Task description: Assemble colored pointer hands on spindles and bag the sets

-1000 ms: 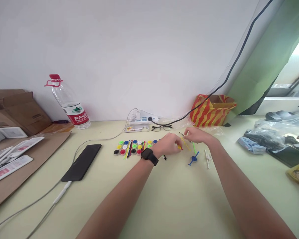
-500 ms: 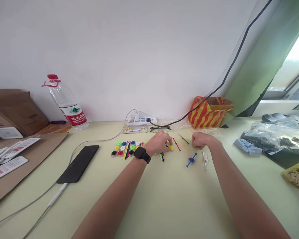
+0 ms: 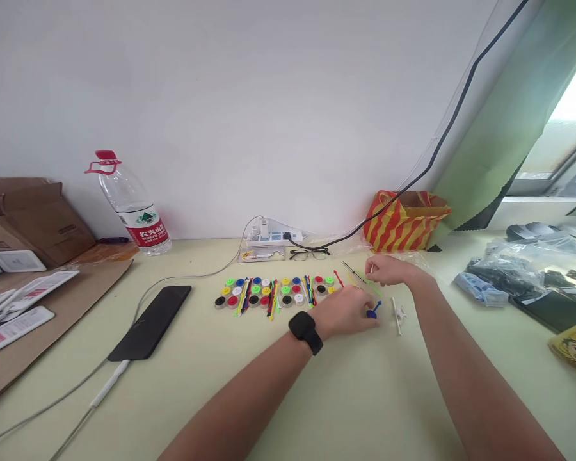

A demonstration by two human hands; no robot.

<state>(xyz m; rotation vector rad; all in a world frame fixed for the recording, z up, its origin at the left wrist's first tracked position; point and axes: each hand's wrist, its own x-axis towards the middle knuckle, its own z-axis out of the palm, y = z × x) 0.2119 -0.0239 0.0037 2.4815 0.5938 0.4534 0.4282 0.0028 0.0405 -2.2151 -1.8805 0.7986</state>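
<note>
My left hand [image 3: 346,310], with a black watch at the wrist, reaches across the table. Its thumb and fingers are apart around a blue spinner arrow [image 3: 372,314], whose lower left part is covered by the hand. Slightly farther back on the right, my right hand [image 3: 388,270] has its fingers pinched together; what they hold, if anything, cannot be made out. Beside it lie a thin black-tipped screwdriver-like rod [image 3: 354,271] and a pale green arrow [image 3: 375,285]. A red arrow [image 3: 338,278] lies left of these, and a white arrow piece [image 3: 397,316] lies to the right.
Rows of coloured discs [image 3: 265,291] alternate with bundles of thin arrows [image 3: 272,299]. Behind them are glasses [image 3: 309,254], a power strip [image 3: 274,238] and a striped bag [image 3: 406,221]. A phone [image 3: 151,323] and bottle [image 3: 141,218] stand left; plastic packets [image 3: 480,289] lie right.
My left hand has moved right and nearer, from the yellow disc to the blue spinner arrow, uncovering the disc rows. My right hand stays almost in place, its fingers turned slightly.
</note>
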